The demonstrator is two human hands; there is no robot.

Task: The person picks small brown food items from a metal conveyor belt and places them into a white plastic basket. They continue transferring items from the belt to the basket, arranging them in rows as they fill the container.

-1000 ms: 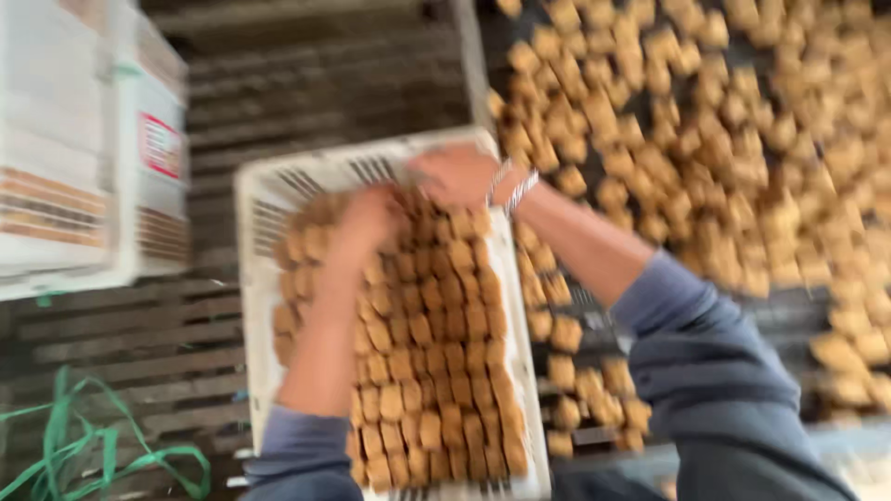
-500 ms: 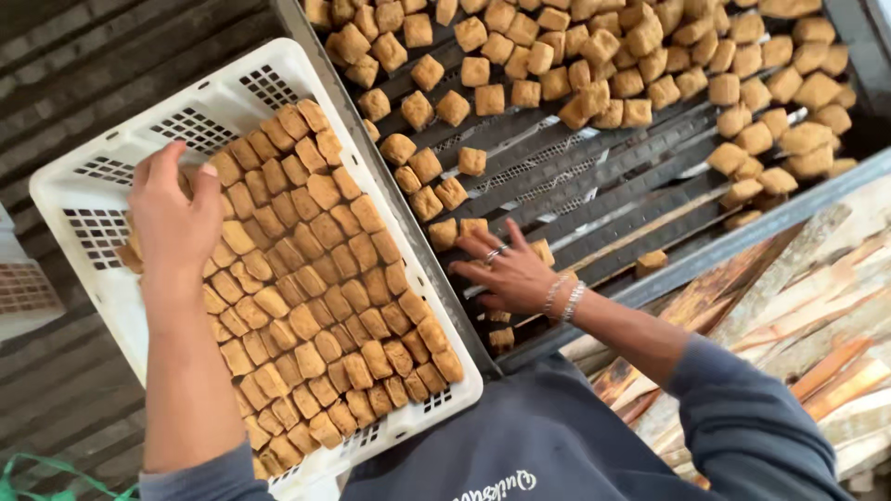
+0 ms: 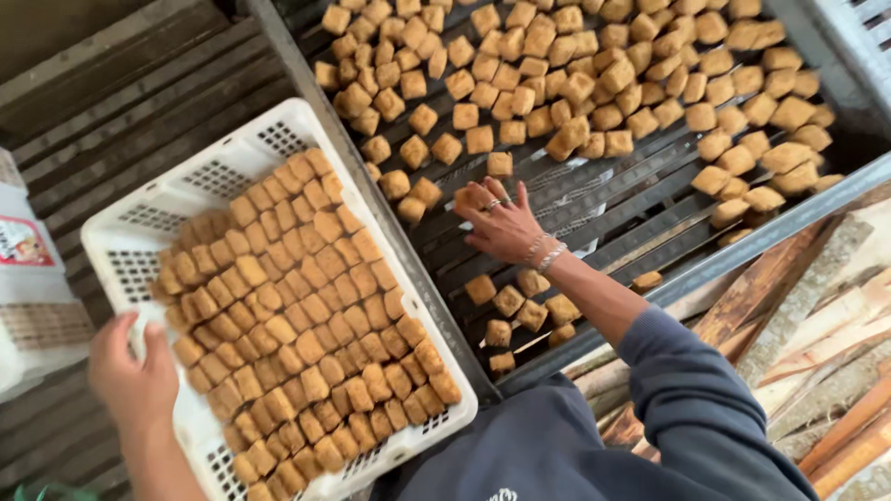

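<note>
A white perforated plastic crate (image 3: 232, 181) is packed with several rows of golden-brown fried cubes (image 3: 297, 325). My left hand (image 3: 135, 376) grips the crate's near-left rim. My right hand (image 3: 501, 223), with rings and bracelets at the wrist, reaches over a dark slatted metal tray (image 3: 594, 232) and touches a loose cube (image 3: 469, 199), fingers curled around it. Many more fried cubes (image 3: 575, 74) lie scattered across the far part of that tray, and a few (image 3: 515, 311) sit under my right forearm.
The tray's metal frame (image 3: 371, 241) runs between crate and tray. Split firewood (image 3: 817, 334) is stacked at the lower right. A white box (image 3: 28, 278) stands at the left edge on dark wooden slats (image 3: 130, 102).
My left hand slid down the crate's left rim toward me. My right hand moved up the tray onto a loose cube. The view shifted.
</note>
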